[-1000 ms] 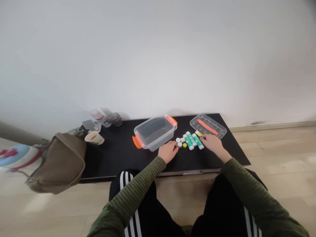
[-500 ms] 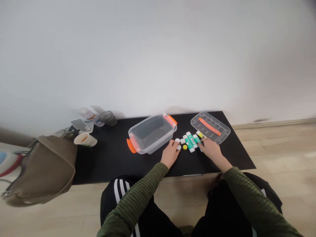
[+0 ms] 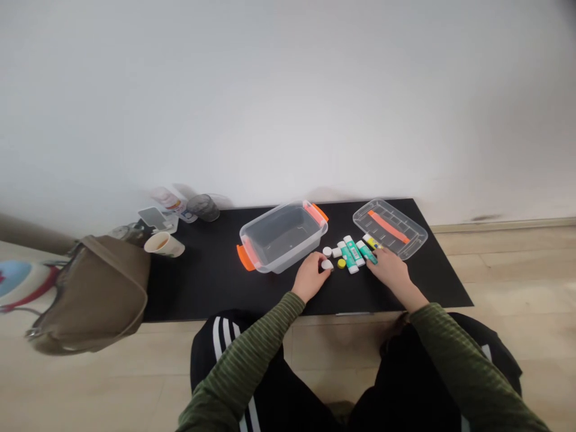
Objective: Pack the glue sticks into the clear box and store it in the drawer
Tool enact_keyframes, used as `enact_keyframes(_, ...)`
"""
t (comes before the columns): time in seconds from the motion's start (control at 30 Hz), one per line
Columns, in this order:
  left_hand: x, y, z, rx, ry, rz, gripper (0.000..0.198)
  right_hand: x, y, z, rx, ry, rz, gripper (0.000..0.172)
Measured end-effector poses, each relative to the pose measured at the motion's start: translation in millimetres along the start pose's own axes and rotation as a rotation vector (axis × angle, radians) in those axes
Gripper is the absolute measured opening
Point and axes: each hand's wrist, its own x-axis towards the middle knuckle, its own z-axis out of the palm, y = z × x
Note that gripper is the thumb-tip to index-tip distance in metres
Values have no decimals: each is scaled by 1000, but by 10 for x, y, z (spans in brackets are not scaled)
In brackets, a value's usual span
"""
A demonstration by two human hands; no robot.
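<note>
My left hand (image 3: 310, 276) has its fingers closed around a white round cap (image 3: 327, 264) on the black table. Another white cap (image 3: 327, 252) and a yellow cap (image 3: 341, 263) lie close by. Several green and white glue sticks (image 3: 353, 251) lie side by side between my hands. My right hand (image 3: 390, 271) reaches over the rightmost green stick (image 3: 368, 252), fingertips at its end and near a yellow stick (image 3: 371, 241); whether it grips either is unclear. An open clear box (image 3: 288, 237) with orange latches stands left of the sticks.
A clear lid (image 3: 390, 228) with an orange handle lies at the right rear. On the left are a paper cup (image 3: 164, 245), a glass (image 3: 203, 207), a bottle (image 3: 173, 203) and a brown bag (image 3: 99, 294). The wall runs behind the table (image 3: 193, 294).
The view has shifted slightly. The rightmost green stick now lies a little apart from the others. My left hand has drawn one white cap slightly away from the other.
</note>
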Motion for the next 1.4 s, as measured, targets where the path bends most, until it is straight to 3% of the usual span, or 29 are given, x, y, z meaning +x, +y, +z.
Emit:
enact_keyframes(0.2, 27, -10, -20, -920, -71, -254, 28, -61, 71, -84, 56, 27, 20, 28)
enact_keyframes(0.37, 35, 63, -85, -1263, -115, -341, 28, -265, 9, -180, 390, 116, -97, 30)
enact_keyframes(0.5, 29, 86, -110, -1331, -140, -360, 24, -434, -179, -166, 597, 62, -305, 34)
enact_keyframes(0.63, 0, 119, -110, -1331, -168, -376, 25, -507, -324, -137, 598, 43, -400, 32)
enact_keyframes(1.0, -10, 162, -141, -1294, -120, -319, 28, -490, -325, -112, 524, 209, -488, 30)
enact_keyframes(1.4, -38, 199, -144, -1211, -115, -314, 36, -531, -349, -162, 586, 195, -479, 31)
